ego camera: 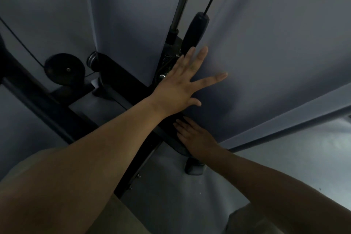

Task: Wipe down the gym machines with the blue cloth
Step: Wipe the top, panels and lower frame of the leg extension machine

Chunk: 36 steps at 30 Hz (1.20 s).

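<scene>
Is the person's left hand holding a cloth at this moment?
No, the left hand is spread wide with all its fingers straight, and they hold nothing.

Nothing legible anywhere — no label, brand, number or sign. The dark machine frame (43, 106), the pulley wheel (64, 69) and the black grip (195, 32) show only plain, dim, blurred faces.

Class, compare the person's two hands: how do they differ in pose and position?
The left hand has fingers spread wide; the right hand has them close together. The left hand reaches higher, the right hand lies lower, in deeper shadow. Both are open and hold nothing.
</scene>
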Each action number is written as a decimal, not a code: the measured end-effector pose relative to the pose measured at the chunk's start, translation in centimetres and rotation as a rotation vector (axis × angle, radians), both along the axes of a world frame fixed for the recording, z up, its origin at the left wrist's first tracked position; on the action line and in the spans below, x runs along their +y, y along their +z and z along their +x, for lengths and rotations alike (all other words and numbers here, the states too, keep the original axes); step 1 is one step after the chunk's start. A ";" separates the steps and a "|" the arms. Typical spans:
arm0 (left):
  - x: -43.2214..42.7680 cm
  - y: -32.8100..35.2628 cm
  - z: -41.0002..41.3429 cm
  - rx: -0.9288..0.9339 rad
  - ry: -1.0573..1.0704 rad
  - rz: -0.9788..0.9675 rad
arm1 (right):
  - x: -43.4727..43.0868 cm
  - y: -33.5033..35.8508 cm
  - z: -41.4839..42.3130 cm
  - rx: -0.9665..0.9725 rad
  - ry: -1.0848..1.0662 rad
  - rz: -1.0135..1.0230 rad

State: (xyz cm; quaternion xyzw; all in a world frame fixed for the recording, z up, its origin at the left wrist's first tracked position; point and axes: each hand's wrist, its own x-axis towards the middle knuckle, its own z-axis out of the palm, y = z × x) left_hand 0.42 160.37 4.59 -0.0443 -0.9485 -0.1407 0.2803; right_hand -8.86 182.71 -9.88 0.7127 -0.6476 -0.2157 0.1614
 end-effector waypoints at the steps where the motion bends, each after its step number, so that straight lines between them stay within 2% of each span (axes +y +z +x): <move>1: -0.1 0.1 0.0 -0.009 0.005 -0.023 | 0.4 -0.4 0.1 0.024 0.014 0.036; 4: -0.8 0.3 0.3 0.004 0.046 -0.123 | 0.3 -1.1 0.4 0.129 0.032 0.198; 7: -2.0 0.6 1.1 0.054 0.153 -0.163 | -2.4 0.8 0.3 0.062 -0.030 0.009; 9: -3.1 1.1 1.8 0.057 0.271 -0.074 | -3.4 1.5 -0.1 0.053 -0.017 -0.046; 12: -4.5 1.5 2.6 -0.013 0.376 0.058 | -3.2 0.8 0.2 0.153 0.063 0.191; 15: -6.1 0.0 3.3 -0.102 0.394 0.177 | -4.1 0.6 0.8 0.239 0.022 0.448; 18: -6.9 -1.4 3.6 -0.131 0.345 0.392 | -5.7 1.7 0.9 0.211 0.034 0.328; 20: -6.7 -1.4 3.4 -0.107 0.294 0.478 | -6.3 2.1 0.2 0.183 0.041 0.171; 21: -6.5 -1.2 3.3 -0.104 0.290 0.504 | -6.3 2.0 0.0 0.180 0.039 0.155; 25: -6.1 -1.1 3.0 -0.081 0.278 0.584 | -6.2 -0.9 0.1 0.215 0.111 0.284; 27: -6.5 -1.6 3.1 -0.025 0.245 0.641 | -8.0 -0.9 0.1 0.149 0.078 0.309; 31: -7.0 -1.5 3.2 -0.064 0.220 0.677 | -9.8 -0.2 0.2 0.155 0.003 0.181; 35: -7.4 -1.6 3.2 -0.069 0.207 0.667 | -7.1 -2.7 0.8 0.217 0.055 0.430; 36: -7.4 -1.7 3.2 -0.065 0.208 0.673 | -7.2 -2.7 0.9 0.183 0.014 0.419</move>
